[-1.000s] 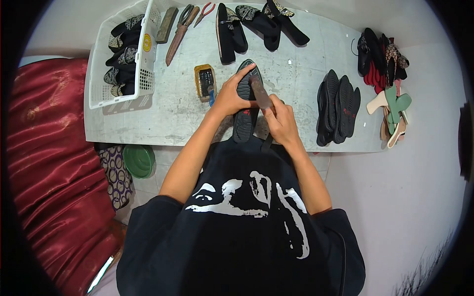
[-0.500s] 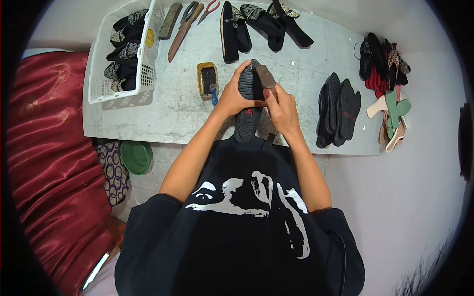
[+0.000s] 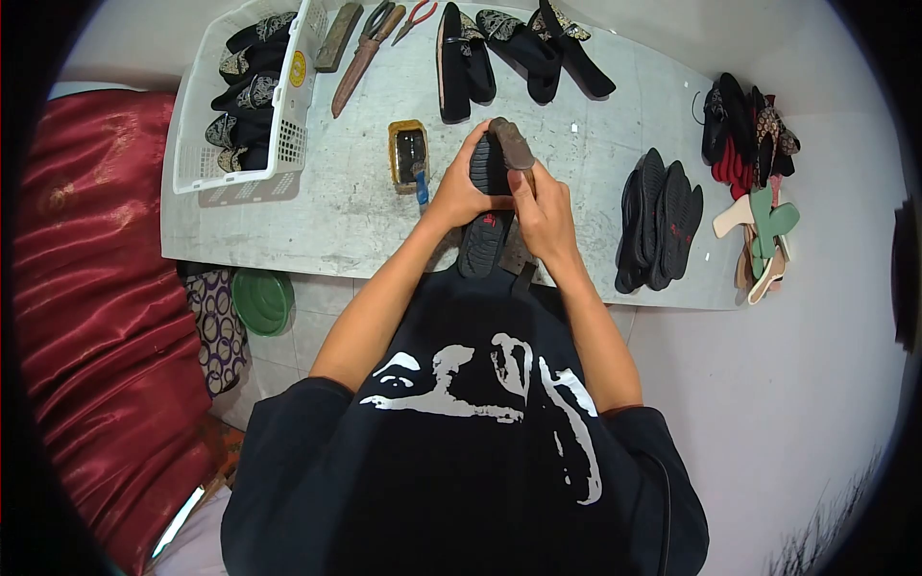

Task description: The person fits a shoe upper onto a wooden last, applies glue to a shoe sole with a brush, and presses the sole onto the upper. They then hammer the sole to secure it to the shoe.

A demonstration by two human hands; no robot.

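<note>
My left hand (image 3: 459,197) is closed around the middle of a black shoe (image 3: 483,245), its ridged sole with a small red mark turned up toward me. The heel end points at my body and the toe end lies away from me. In my right hand (image 3: 545,216) is a hammer (image 3: 512,144); its worn brown head overlaps the toe end of the sole, and most of the handle is hidden by my fingers. Left of my hands stands a yellowish glue tub (image 3: 394,158) with dark contents and a blue-handled brush (image 3: 421,187) leaning in it.
On the table (image 3: 317,226), a white basket (image 3: 182,154) of shoes stands left. A stone block (image 3: 339,38), a sheathed scissors-like tool (image 3: 357,77) and red pliers (image 3: 415,21) lie behind. Finished-looking shoes (image 3: 465,72) line the back; black soles (image 3: 658,226) are stacked right.
The hammer head has shifted slightly farther toward the toe end of the sole. My left hand keeps its hold on the shoe, and the whole view has tilted a little.
</note>
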